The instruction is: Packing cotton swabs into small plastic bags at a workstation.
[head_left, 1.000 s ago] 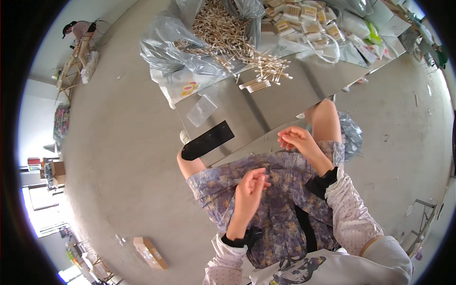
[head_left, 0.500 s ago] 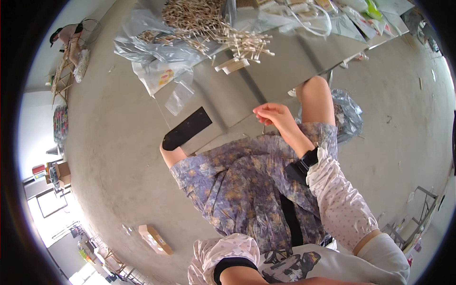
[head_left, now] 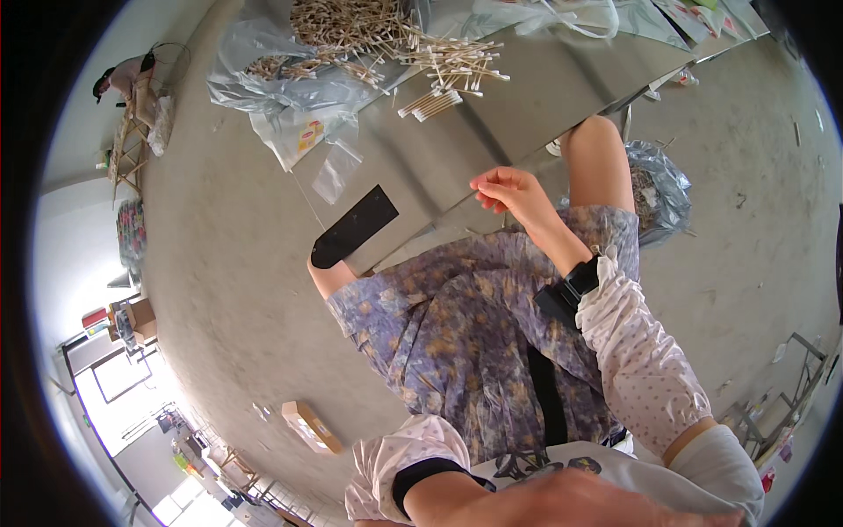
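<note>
My right hand [head_left: 518, 198] hangs above my lap near the metal table's front edge. Its fingers are loosely curled with the thumb against them, and nothing shows between them. Low in the picture, my left hand [head_left: 571, 499] lies across my chest, blurred, reaching toward the right sleeve; its fingers are smeared. On the table [head_left: 509, 97] is a large heap of cotton swabs [head_left: 347, 31]. Looser swabs [head_left: 461, 63] spill from it, with a small aligned bundle [head_left: 432, 104] in front. A black flat strip [head_left: 356, 228] lies at the near left corner, by my left knee.
A small clear bag [head_left: 337, 171] lies on the table beside a grey plastic sheet [head_left: 250, 75]. A stuffed plastic bag [head_left: 659, 189] stands on the floor by my right knee. A cardboard box [head_left: 310, 429] rests on the floor at left. Another person [head_left: 132, 75] sits far left.
My left hand has come further into view across my chest. The right hand keeps much the same pose. The whole view has shifted slightly, and the table things appear a little higher.
</note>
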### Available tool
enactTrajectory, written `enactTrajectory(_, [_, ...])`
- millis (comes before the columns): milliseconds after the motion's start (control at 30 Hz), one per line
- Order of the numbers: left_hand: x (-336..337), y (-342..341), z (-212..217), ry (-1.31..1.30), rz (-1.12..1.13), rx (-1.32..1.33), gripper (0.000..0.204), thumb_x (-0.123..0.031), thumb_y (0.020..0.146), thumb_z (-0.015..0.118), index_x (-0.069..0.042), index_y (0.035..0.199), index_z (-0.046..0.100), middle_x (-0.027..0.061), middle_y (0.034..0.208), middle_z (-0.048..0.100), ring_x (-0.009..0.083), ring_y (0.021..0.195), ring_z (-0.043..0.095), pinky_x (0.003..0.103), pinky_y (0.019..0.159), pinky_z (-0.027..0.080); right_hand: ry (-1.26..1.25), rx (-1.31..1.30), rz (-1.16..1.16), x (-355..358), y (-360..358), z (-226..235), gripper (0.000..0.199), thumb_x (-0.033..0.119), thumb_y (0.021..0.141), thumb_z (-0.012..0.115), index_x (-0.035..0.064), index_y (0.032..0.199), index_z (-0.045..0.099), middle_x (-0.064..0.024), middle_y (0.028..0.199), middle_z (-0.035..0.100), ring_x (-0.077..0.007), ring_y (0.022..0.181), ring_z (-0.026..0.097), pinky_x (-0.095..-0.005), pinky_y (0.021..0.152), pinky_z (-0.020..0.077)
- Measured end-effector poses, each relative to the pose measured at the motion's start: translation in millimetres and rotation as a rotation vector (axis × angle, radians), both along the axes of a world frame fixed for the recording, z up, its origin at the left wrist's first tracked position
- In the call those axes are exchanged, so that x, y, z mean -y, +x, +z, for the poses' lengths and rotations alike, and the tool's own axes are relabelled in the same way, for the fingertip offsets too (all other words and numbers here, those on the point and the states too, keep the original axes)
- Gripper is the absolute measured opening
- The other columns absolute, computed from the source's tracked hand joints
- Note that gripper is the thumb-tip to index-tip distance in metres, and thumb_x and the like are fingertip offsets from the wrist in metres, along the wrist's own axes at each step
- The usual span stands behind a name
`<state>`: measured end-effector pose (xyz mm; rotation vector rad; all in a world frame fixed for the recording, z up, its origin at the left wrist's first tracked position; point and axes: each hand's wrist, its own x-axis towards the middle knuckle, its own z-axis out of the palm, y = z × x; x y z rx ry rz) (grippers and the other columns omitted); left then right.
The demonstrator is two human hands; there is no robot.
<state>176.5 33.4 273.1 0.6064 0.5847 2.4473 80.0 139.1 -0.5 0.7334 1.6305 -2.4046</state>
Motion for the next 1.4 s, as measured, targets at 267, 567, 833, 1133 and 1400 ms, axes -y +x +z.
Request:
enactTrajectory(267, [18.1, -22.4, -19.1, -0.531, 0.309, -0.788, 0.013, -0.009, 0.078, 0.073, -0.004, 0.091, 0.072, 0.0082, 0.088, 0.072, 0.0181, 0.073, 0.067, 0.027, 0.057, 0.054, 0.006, 0.003, 0.003, -2.6, -0.1, -1.1, 0.018, 0.019, 0.097, 0.059, 0.0057, 0.104, 0.069, 0.0005, 0.090, 0.066, -0.0068, 0.082, 0.059, -0.0228, 0.071, 0.0451])
enactTrajectory(567, [106.4, -69.2, -16.3, -1.065, 0.696, -1.322, 0.022, -0.025, 0.091, 0.063, -0.009, 0.102, 0.074, 0.0060, 0.100, 0.072, 0.0153, 0.096, 0.066, 0.034, 0.092, 0.049, 0.014, 0.021, 0.008, 4.3, -4.2, 5.3, 0.018, 0.019, 0.097, 0.059, 0.0063, 0.104, 0.069, 0.0010, 0.090, 0.066, -0.0064, 0.082, 0.059, -0.0228, 0.072, 0.0445])
enactTrajectory(833, [143.8, -267.1, -230.0, -1.783, 0.677, -0.787, 0.040, -0.013, 0.089, 0.063, -0.001, 0.126, 0.057, 0.0166, 0.124, 0.062, 0.0297, 0.114, 0.059, 0.039, 0.096, 0.047, -0.007, -0.058, -0.026, 10.0, -6.8, -8.4, 0.017, 0.019, 0.096, 0.062, 0.0055, 0.102, 0.071, 0.0013, 0.085, 0.067, -0.0061, 0.079, 0.060, -0.0221, 0.068, 0.0437])
enactTrajectory(1133, [123.5, -281.1, -251.6, -1.976, 0.660, -0.977, 0.018, -0.013, 0.089, 0.065, -0.001, 0.101, 0.059, 0.0122, 0.098, 0.064, 0.0295, 0.091, 0.061, 0.039, 0.082, 0.050, -0.023, -0.036, -0.002, 2.2, -5.1, -7.0, 0.022, 0.024, 0.095, 0.065, 0.0057, 0.105, 0.071, -0.0004, 0.089, 0.071, -0.0071, 0.084, 0.064, -0.0220, 0.070, 0.0454])
enactTrajectory(1400, [84.1, -142.5, -198.4, -1.190, 0.302, -0.261, 0.009, -0.004, 0.095, 0.060, 0.000, 0.103, 0.061, 0.0018, 0.095, 0.064, 0.0089, 0.089, 0.060, 0.025, 0.082, 0.048, -0.332, -0.240, 0.194, 24.5, 0.0, 16.4, 0.028, 0.027, 0.094, 0.065, 0.0030, 0.108, 0.066, -0.0021, 0.091, 0.067, -0.0116, 0.082, 0.063, -0.0246, 0.076, 0.0505])
